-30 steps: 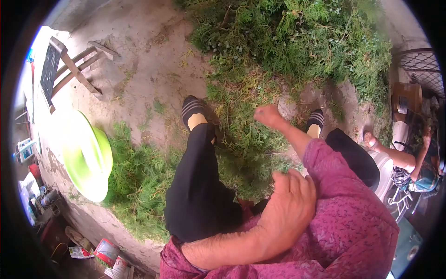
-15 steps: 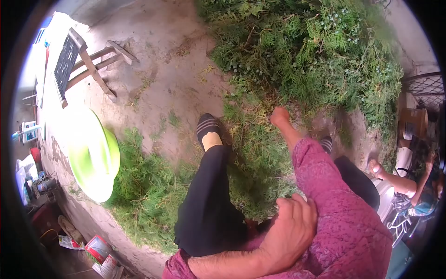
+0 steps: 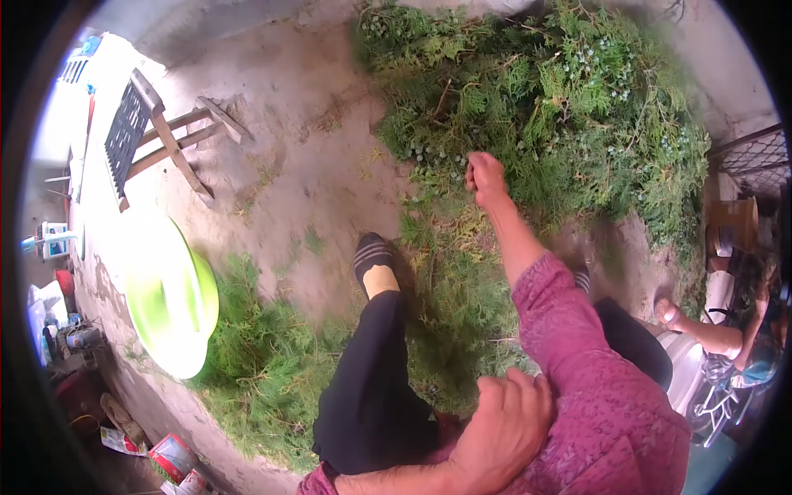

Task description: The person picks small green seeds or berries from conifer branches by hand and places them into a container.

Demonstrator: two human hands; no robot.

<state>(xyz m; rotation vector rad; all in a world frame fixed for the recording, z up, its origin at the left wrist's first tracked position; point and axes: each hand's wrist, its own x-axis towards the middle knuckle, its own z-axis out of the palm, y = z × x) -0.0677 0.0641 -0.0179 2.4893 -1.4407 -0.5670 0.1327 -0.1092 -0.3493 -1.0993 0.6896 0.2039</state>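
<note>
My right hand [image 3: 487, 177] is stretched forward at the near edge of a big pile of cut evergreen branches [image 3: 528, 107]. Its fingers are curled closed, and what they pinch, if anything, is too small to make out. Small pale blue-green cones [image 3: 602, 62] dot the branches around it. Close to my body, my left hand [image 3: 511, 417] lies against the sleeve of my right arm. Those fingers are bent and together, their tips hidden. Loose green sprigs [image 3: 462, 305] cover the ground between my feet.
A bright green plastic basin [image 3: 177, 305] stands at left beside more greenery [image 3: 256, 346]. Behind it is a folding stool [image 3: 157, 136] with wooden legs. Another person's leg [image 3: 701, 330] shows at right, near a cardboard box [image 3: 733, 223]. Containers [image 3: 173, 458] lie at lower left.
My right hand has moved forward and slightly left, from the loose sprigs to the edge of the pile. My left hand stays against the sleeve. The view has shifted a little.
</note>
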